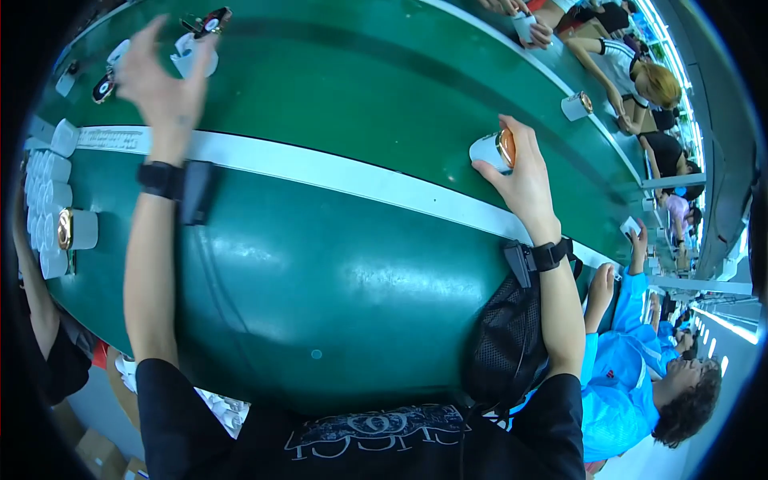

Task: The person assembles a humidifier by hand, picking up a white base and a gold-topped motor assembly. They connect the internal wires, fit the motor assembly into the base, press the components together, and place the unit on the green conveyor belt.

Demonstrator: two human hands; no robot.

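My right hand point(528, 178) is closed round a white cylindrical housing point(486, 152) with a shiny copper-coloured end, low over the green belt right of centre. Thumb and fingers grip its copper end. Far to the left, my left hand point(164, 86) is stretched out, blurred, with its fingers apart. Close by its thumb stands a white open-topped housing point(194, 61), partly hidden by the hand. A dark part with red and copper tones point(213, 21) lies just beyond that housing. Left of the hand is another dark part with a round white centre point(103, 88).
A white strip point(352, 178) divides the belt from my green worktop point(320, 280). At left, several white cups point(50, 192) stand in rows beside a copper-ended housing point(78, 230). A black mesh bag point(512, 344) sits by my right forearm. Another housing point(576, 106) stands across the belt, near co-workers.
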